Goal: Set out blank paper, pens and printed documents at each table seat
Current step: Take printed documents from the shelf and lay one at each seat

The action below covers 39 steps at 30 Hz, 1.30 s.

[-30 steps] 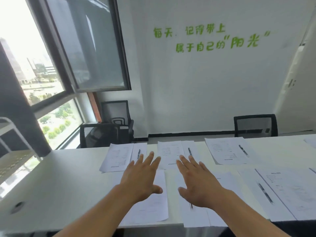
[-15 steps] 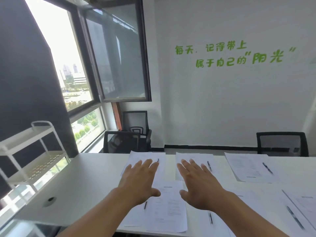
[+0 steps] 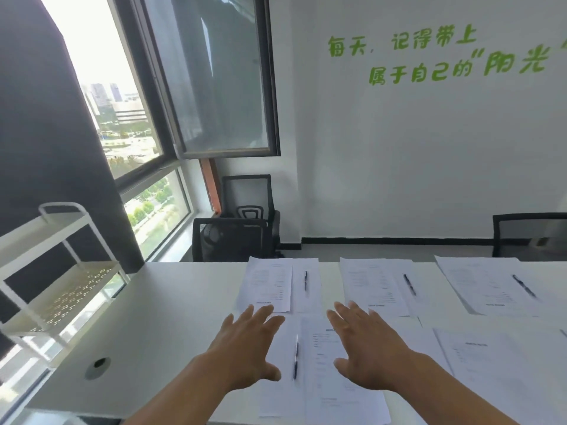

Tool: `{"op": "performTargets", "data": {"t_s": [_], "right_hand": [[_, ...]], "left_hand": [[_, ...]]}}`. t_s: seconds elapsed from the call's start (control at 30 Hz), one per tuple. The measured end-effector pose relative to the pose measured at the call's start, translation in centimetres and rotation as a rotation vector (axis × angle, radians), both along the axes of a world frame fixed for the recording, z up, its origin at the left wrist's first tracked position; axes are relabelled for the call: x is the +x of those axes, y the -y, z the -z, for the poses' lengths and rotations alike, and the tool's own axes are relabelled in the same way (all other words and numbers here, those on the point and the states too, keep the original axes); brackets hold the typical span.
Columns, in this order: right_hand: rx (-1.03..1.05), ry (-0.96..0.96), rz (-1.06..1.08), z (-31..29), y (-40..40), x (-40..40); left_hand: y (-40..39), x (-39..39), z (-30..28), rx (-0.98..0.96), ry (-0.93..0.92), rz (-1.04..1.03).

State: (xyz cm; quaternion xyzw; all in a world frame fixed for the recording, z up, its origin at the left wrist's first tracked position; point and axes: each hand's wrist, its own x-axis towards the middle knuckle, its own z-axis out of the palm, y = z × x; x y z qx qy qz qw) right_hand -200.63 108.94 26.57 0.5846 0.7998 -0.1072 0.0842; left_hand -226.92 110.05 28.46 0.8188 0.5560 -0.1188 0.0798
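On the white table (image 3: 159,317), a near seat set lies before me: a printed document (image 3: 334,381) beside a blank sheet with a black pen (image 3: 295,357) on it. My left hand (image 3: 245,348) and my right hand (image 3: 368,348) hover flat over this set with fingers spread, holding nothing. Across the table lie further sets: a printed document (image 3: 270,283) with a pen (image 3: 305,280), a second document (image 3: 372,286) with a pen (image 3: 409,284), and a third document (image 3: 481,286) with a pen (image 3: 524,286). Another printed sheet (image 3: 497,372) lies at the near right.
A white wire shelf cart (image 3: 58,286) stands left of the table. Black mesh chairs (image 3: 236,237) sit by the window at the far corner, another chair (image 3: 530,234) at the far right. A round cable hole (image 3: 98,366) is in the table's left part.
The view has turned left and up, bringing the shelf cart and window into sight. Both hands stay spread over the near set, holding nothing.
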Motion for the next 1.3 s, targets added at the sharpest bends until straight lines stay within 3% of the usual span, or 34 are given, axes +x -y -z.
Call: {"op": "performTargets", "data": {"t_s": [0.27, 0.67, 1.07, 1.3], "right_hand": [[-0.153, 0.038, 0.067, 4.4, -3.9, -2.9], [-0.331, -0.004, 0.049, 13.8, -9.5, -0.1], [-0.443, -0.027, -0.045, 23.5, -12.0, 0.5], [-0.393, -0.05, -0.016, 26.4, -13.3, 0.4]], "left_hand": [[-6.5, -2.9, 6.2, -0.163, 0.013, 0.095], [-11.6, 0.2, 14.2, -0.336, -0.088, 0.112], [-13.9, 2.3, 21.8, -0.363, -0.183, 0.074], [-16.4, 2.5, 24.9, -0.344, -0.188, 0.117]]}}
